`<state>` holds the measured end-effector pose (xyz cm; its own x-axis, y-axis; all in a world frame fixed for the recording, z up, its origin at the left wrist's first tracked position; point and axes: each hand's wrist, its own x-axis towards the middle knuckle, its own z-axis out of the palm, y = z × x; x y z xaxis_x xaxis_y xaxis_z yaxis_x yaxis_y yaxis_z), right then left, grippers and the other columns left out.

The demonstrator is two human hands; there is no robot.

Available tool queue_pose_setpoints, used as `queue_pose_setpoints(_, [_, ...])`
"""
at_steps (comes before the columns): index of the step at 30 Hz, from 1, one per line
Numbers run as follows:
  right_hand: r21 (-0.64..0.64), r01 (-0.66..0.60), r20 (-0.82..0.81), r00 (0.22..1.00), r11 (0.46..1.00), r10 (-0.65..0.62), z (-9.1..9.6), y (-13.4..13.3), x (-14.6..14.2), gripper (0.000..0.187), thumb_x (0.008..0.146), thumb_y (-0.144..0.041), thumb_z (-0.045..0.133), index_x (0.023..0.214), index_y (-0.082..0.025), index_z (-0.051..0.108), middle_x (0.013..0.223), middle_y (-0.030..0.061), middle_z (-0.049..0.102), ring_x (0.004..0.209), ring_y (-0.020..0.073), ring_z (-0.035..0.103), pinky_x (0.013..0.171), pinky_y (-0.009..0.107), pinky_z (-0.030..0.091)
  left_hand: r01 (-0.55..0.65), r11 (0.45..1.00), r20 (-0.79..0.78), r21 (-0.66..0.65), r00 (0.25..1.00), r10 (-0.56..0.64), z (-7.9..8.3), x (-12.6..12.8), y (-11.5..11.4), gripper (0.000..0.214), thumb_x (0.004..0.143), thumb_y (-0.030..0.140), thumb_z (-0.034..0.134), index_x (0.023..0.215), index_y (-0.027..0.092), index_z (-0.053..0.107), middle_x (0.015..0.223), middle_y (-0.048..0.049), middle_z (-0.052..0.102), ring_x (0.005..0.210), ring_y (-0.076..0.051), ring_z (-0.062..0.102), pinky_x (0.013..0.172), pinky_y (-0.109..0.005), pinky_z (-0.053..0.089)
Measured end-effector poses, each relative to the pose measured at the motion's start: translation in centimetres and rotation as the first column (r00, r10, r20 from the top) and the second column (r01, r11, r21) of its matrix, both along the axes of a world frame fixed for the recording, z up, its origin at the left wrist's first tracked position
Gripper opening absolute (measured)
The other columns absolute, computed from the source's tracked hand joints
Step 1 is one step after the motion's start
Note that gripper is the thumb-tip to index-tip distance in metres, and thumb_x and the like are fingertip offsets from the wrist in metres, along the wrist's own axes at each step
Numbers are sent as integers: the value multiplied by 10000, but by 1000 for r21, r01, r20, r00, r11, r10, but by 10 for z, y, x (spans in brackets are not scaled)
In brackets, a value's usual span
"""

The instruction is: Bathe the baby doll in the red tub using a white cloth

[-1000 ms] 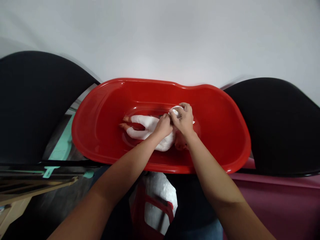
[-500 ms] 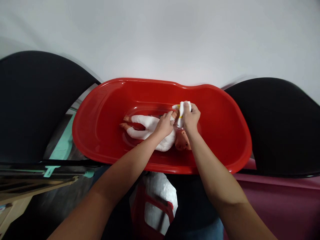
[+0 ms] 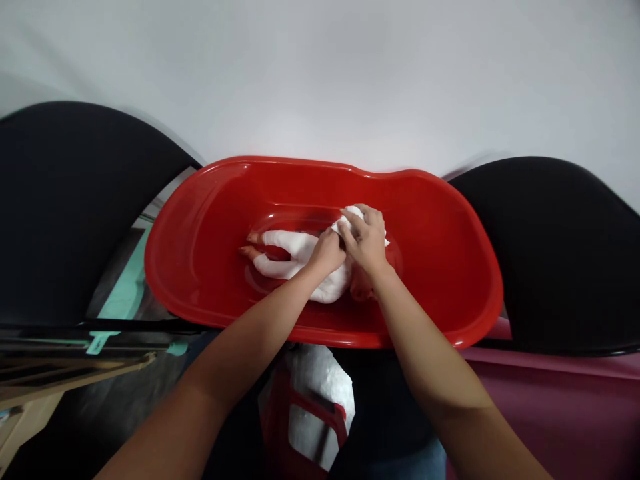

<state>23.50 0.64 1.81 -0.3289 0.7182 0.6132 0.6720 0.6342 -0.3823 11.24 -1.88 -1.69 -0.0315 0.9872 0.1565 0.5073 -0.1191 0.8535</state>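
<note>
A baby doll (image 3: 333, 288) with a white cloth body lies in a red baby bathtub (image 3: 215, 293), feet to the left and head to the right. My left hand (image 3: 327, 253) is closed at the doll's upper arm, which it mostly covers. Above the doll's head and arm, my right hand (image 3: 367, 237) has its fingers curled over a white cloth (image 3: 354, 212). The cloth lies bunched at the doll's hand, which is hidden beneath it. My right wrist covers part of the doll's head (image 3: 360, 288).
The tub rests between two black chairs (image 3: 565, 253), with a pale wall (image 3: 320, 80) behind. Below it are a red plastic stool (image 3: 320, 417) and my legs. A wooden frame (image 3: 75, 383) and green strip (image 3: 125, 287) are at left, a maroon surface (image 3: 560, 413) at right.
My right hand has shifted slightly left and down, bringing the white cloth over the doll's hand. My left hand stays at the doll's arm, more closed now.
</note>
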Motion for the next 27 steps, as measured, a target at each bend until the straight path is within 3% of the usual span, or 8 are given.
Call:
queue_pose_setpoints(6, [-186,44,-199,977,982,-81,-9,11,4,538,1008,-539,629,1433,-215,692,1254,147,716,1110,274,678,1015,459,549,-19,999,-109,-47,994,14,1,-4,-4,371,936,19,535,1246,163,679,1293,-173,725,1267,-314,667,1144,-469,506])
queue_pose_setpoints(12, [-296,117,-245,950,948,-194,-6,13,4,368,972,-535,671,1061,-191,765,1010,109,746,886,226,661,874,390,523,26,999,-81,-31,996,-28,0,-2,-5,500,918,3,506,1375,168,621,1399,-169,671,1338,-305,621,1179,-471,485])
queue_pose_setpoints(19, [-295,106,-368,904,949,-216,-3,10,0,362,985,-555,648,899,-207,706,877,55,698,816,186,606,822,341,488,9,999,-114,-38,993,-13,5,-3,-9,454,926,31,518,1357,124,628,1304,-199,665,1280,-338,632,1159,-495,501])
queue_pose_setpoints(23, [-386,-22,-543,814,922,-208,0,11,-2,398,957,-598,672,864,-211,693,837,36,682,793,171,602,774,312,505,-30,999,-94,-43,995,26,5,-2,-8,447,920,29,529,1340,134,640,1285,-192,667,1283,-344,636,1165,-494,495])
queue_pose_setpoints(27, [-501,-291,-731,646,815,-219,6,16,-2,499,929,-716,650,860,-222,661,764,14,654,667,144,573,639,282,491,-10,1000,40,-2,999,11,1,0,-5,486,925,38,541,1392,148,617,1365,-193,670,1324,-330,631,1179,-489,494])
